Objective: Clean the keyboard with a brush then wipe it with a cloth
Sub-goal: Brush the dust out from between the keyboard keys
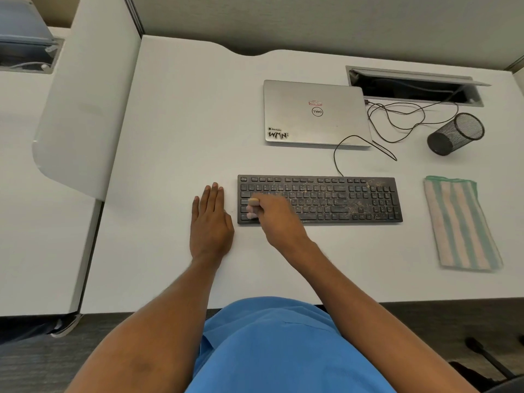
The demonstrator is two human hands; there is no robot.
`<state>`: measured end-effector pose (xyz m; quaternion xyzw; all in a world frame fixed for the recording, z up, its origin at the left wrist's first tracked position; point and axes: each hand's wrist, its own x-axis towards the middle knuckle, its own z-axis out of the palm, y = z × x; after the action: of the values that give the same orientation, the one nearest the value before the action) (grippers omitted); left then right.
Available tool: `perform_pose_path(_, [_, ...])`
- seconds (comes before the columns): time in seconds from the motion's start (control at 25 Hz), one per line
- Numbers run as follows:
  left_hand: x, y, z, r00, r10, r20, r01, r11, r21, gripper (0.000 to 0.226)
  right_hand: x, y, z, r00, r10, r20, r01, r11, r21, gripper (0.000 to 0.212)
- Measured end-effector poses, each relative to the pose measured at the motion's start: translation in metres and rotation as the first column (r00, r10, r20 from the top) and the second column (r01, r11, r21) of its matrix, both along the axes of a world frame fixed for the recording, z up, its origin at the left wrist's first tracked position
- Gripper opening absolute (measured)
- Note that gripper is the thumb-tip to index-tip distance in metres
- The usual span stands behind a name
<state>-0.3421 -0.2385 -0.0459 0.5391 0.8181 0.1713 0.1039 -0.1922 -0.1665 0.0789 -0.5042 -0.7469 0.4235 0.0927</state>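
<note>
Keyboard (340, 199) lies under the right hand (273, 215), which grips a brush (253, 207).

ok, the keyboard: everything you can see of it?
The keyboard is black, full-size with a number pad, plastic by its look, lying flat on the white desk. Pale dust and crumbs speckle the keys, thickest right of centre. A thin black cable leaves its back edge. The right hand reaches over its left part, holding a small pale brush, blurred, on the keys. The left hand lies flat on the desk just beside its left end.
</note>
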Motion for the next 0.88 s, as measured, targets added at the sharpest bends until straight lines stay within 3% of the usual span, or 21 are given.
perform_pose_path(0.08, [0.000, -0.001, 0.000, 1.000, -0.001, 0.003, 0.001, 1.000, 0.002, 0.064, 0.009, 0.004, 0.001, 0.995, -0.076, 0.062, 0.078, 0.996, -0.032, 0.026])
perform_pose_path(0.2, [0.000, -0.001, 0.000, 1.000, -0.006, -0.004, 0.006, 1.000, -0.002, 0.065, 0.013, 0.007, 0.005, 0.983, -0.031, 0.184, -0.005, 0.981, 0.195, 0.022])
perform_pose_path(0.4, [-0.001, 0.000, 0.000, 1.000, -0.002, -0.005, 0.002, 1.000, -0.005, 0.065, -0.010, -0.002, 0.010, 0.993, 0.065, 0.094, -0.074, 0.993, 0.093, 0.022])
perform_pose_path(0.56, [-0.001, 0.000, -0.002, 1.000, -0.009, -0.003, 0.009, 1.000, 0.003, 0.065, 0.009, 0.008, 0.004, 0.990, -0.107, 0.093, 0.112, 0.993, -0.044, 0.026])
perform_pose_path(0.64, [-0.002, 0.000, -0.003, 1.000, -0.011, -0.010, 0.011, 1.000, 0.001, 0.066, 0.012, 0.012, 0.007, 0.985, -0.097, 0.142, 0.091, 0.995, 0.048, 0.025])
perform_pose_path(0.76, [-0.001, 0.000, -0.002, 1.000, -0.012, -0.006, 0.012, 1.000, 0.005, 0.066, 0.002, 0.014, 0.012, 0.993, -0.113, 0.032, 0.106, 0.980, 0.169, 0.030])
perform_pose_path(0.88, [-0.001, 0.000, -0.001, 1.000, -0.008, -0.007, 0.008, 1.000, 0.011, 0.066, -0.009, 0.014, 0.007, 0.994, -0.105, 0.021, 0.099, 0.978, 0.181, 0.031])
